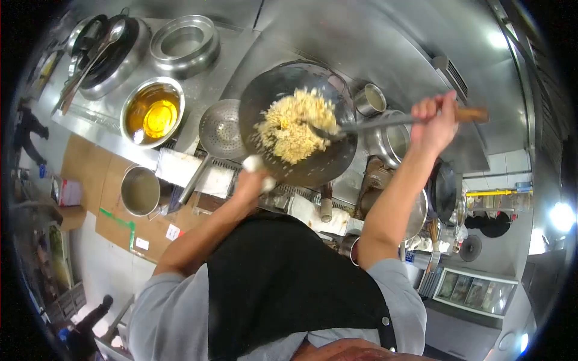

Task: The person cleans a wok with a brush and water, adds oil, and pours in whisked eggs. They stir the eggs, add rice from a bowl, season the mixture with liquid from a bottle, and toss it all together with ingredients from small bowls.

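A dark wok point(289, 174) tilts over the stove, with pale yellow fried rice point(295, 123) in it, some grains blurred in motion. My right hand point(436, 123) is closed around the long shaft of a wok ladle point(379, 124), just below its wooden end. The ladle's head lies in the rice at the right side of the wok. At the wok's near left rim, my left hand point(250, 184) is closed on a white cloth point(260, 167) pressed against the wok. Its fingertips are partly hidden by the cloth.
A perforated strainer point(221, 127) rests left of the wok. Beyond it stand a bowl of oil point(153, 114) and a stacked steel pot point(184, 47). Small steel pots point(370, 100) stand right of the wok. A deep pot point(140, 190) is at lower left.
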`<state>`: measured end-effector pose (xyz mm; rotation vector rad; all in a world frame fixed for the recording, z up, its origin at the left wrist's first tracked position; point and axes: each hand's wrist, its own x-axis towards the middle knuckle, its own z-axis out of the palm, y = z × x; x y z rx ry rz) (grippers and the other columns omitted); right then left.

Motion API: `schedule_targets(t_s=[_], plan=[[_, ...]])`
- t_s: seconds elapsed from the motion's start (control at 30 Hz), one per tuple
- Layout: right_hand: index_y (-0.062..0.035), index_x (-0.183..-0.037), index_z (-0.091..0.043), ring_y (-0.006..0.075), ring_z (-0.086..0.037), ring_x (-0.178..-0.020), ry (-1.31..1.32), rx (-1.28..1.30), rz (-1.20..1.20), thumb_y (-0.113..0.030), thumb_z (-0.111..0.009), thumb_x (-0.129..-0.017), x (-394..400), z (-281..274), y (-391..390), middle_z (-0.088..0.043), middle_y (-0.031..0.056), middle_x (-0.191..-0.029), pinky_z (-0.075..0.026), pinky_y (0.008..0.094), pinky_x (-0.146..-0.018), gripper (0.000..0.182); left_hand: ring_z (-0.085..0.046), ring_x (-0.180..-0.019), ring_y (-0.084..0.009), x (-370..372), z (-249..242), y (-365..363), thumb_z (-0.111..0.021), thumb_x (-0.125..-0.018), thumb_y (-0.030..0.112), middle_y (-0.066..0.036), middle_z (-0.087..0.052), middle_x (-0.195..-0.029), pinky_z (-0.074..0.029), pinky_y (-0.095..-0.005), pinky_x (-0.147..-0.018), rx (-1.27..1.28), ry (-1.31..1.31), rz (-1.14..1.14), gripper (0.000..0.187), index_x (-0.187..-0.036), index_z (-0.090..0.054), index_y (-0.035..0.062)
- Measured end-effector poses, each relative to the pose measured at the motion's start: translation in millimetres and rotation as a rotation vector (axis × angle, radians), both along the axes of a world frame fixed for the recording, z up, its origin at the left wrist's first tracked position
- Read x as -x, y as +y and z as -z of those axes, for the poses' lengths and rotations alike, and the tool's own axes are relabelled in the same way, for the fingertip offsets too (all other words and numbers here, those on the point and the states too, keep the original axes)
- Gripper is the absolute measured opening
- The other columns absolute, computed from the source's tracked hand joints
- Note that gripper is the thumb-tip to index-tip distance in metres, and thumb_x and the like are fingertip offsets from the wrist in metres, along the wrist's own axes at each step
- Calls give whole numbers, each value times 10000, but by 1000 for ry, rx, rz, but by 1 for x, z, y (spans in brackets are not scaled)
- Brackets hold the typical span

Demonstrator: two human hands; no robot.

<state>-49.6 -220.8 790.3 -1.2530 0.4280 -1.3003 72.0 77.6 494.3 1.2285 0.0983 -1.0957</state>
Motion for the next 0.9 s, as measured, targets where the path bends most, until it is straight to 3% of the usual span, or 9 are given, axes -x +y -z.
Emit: schedule_targets(t_s=[0.1, 0.17, 0.3, 0.4, 0.5, 0.57, 0.63, 0.8, 0.9], plan=[[-54, -867, -567, 144, -506, -439, 75, -14, 300, -244, -674, -1013, -33, 81, 25, -563, 45, -619, -404, 328, -379, 262, -627, -717, -187, -24, -8, -66, -693, -867, 156, -84, -652, -858, -465, -348, -523, 26, 24, 86, 218, -1028, -603, 39], [-54, -864, -566, 148, -539, -463, -15, 32, 112, -188, -674, -1007, -65, 135, 15, -574, 64, -643, -450, 326, -415, 223, -625, -715, -196, -32, 8, -72, -699, -860, 162, -85, -647, -866, -473, -348, -530, -7, 17, 148, 259, -1065, -589, 49], [-44, -862, -570, 158, -502, -459, 55, -4, 272, -191, -673, -1012, -44, 49, -15, -538, 52, -641, -455, 331, -447, 233, -642, -733, -217, -13, 71, -4, -663, -863, 69, -95, -649, -906, -530, -364, -600, 16, -91, 123, 319, -1169, -586, 22], [-69, -818, -537, 115, -417, -502, -22, -15, 85, -287, -616, -1053, 9, -6, 27, -458, 2, -597, -390, 299, -480, 330, -663, -774, -212, -1, 9, 23, -653, -846, 42, -103, -683, -958, -547, -379, -656, -12, -41, 45, 262, -1106, -638, 10], [-75, -818, -539, 119, -475, -514, 47, 49, 221, -259, -626, -1048, 18, 35, 52, -502, 13, -608, -410, 303, -489, 307, -617, -673, -207, -16, -24, -39, -656, -881, 108, -111, -664, -918, -479, -352, -508, -6, -25, 96, 224, -1074, -607, 6], [-59, -846, -586, 125, -493, -500, 161, -4, 260, -238, -647, -1032, -30, 104, 55, -527, 15, -599, -425, 298, -493, 266, -627, -696, -208, -30, 7, -81, -666, -873, 131, -108, -660, -913, -481, -334, -515, 15, 21, 125, 245, -1083, -611, 18], [-50, -865, -628, 131, -484, -473, 62, 43, 13, -228, -670, -1015, -53, 141, 31, -531, 13, -578, -434, 300, -493, 237, -639, -726, -213, -27, 12, -72, -657, -866, 113, -110, -662, -921, -503, -336, -554, -79, -64, 97, 256, -1099, -614, 17], [-65, -753, -547, 120, -457, -451, -4, 20, 224, -271, -656, -1029, 31, 35, 20, -507, 12, -561, -383, 299, -432, 362, -651, -836, -227, -8, -3, -5, -606, -868, 76, -117, -660, -960, -533, -372, -690, -23, -81, 70, 296, -1147, -607, -21], [-82, -727, -513, 136, -509, -498, -130, 112, 407, -165, -602, -1035, 31, 94, 40, -525, 29, -571, -421, 286, -491, 331, -625, -774, -211, -15, 8, -39, -615, -899, 140, -119, -663, -934, -481, -364, -592, 2, -89, 0, 191, -1036, -640, 10]])
